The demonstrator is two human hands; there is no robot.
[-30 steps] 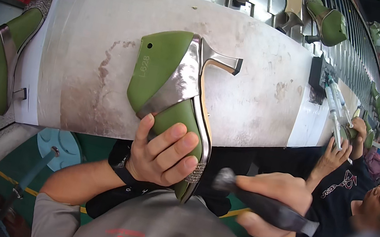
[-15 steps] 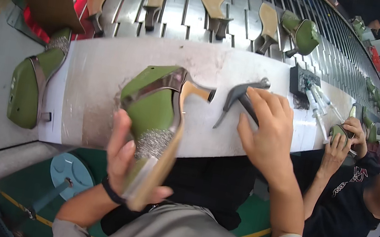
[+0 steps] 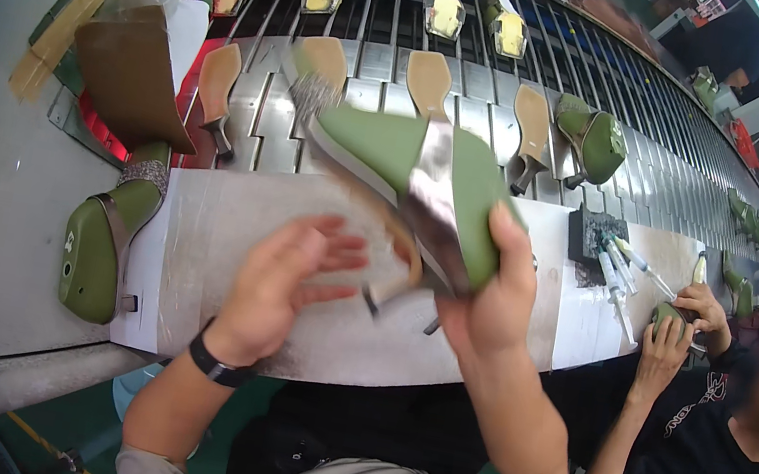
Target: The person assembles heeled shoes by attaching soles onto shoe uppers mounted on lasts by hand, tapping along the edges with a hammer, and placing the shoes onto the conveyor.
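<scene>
My right hand [image 3: 500, 304] grips a high-heeled shoe [image 3: 370, 149] on a green last. A shiny metallic strap crosses the shoe, and a blurred glittery band is at its far left end. The tan heel hangs down toward the table, its dark tip near my left fingers. Beside the heel my left hand [image 3: 285, 281] is open and apart from the shoe, fingers spread. The hammer is mostly hidden behind the shoe and my right hand. On the left end of the table lies another green shoe [image 3: 97, 253] with a metallic strap.
Tan-soled shoes [image 3: 427, 83] and a green one [image 3: 599, 144] lie on the slatted metal conveyor [image 3: 363, 97]. A black block [image 3: 591, 246] with several syringes [image 3: 618, 279] stands right on the table [image 3: 214, 310]. A co-worker's hands [image 3: 671, 339] hold a green shoe beyond. A brown board [image 3: 133, 77] stands left.
The shoe has passed from my left hand to my right and swung up toward the conveyor. My right hand has let go of the hammer. The view has tilted up.
</scene>
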